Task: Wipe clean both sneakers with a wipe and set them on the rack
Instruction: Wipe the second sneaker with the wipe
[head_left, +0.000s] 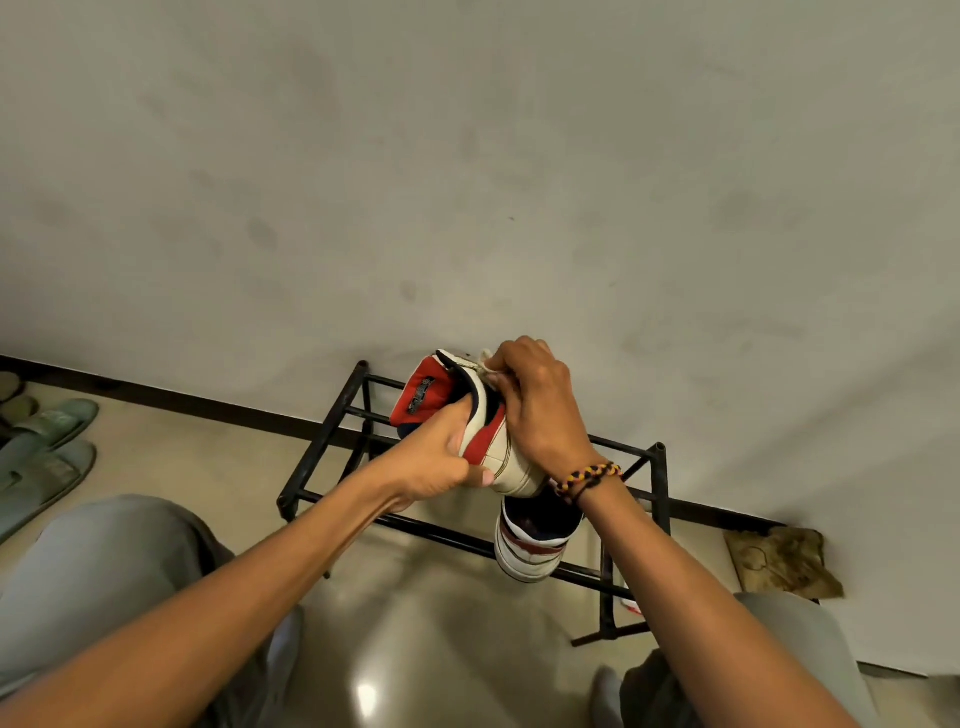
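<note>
The black metal bar shoe rack (332, 421) stands against the wall at twelve o'clock from the person. On its front rail, at about one o'clock, sits one red, white and navy leather sneaker (530, 551), heel toward the camera. Its twin, the held sneaker (483, 441), hangs above the rack, long axis running from eleven o'clock down to five. The left hand (431, 457) grips its heel and collar, fingers curled round the side. The right hand (540, 405), nearer the laces, is closed over a small white wipe (485, 358) pressed at the tongue. The dark label (422, 395) on the red lining is too small to read.
</note>
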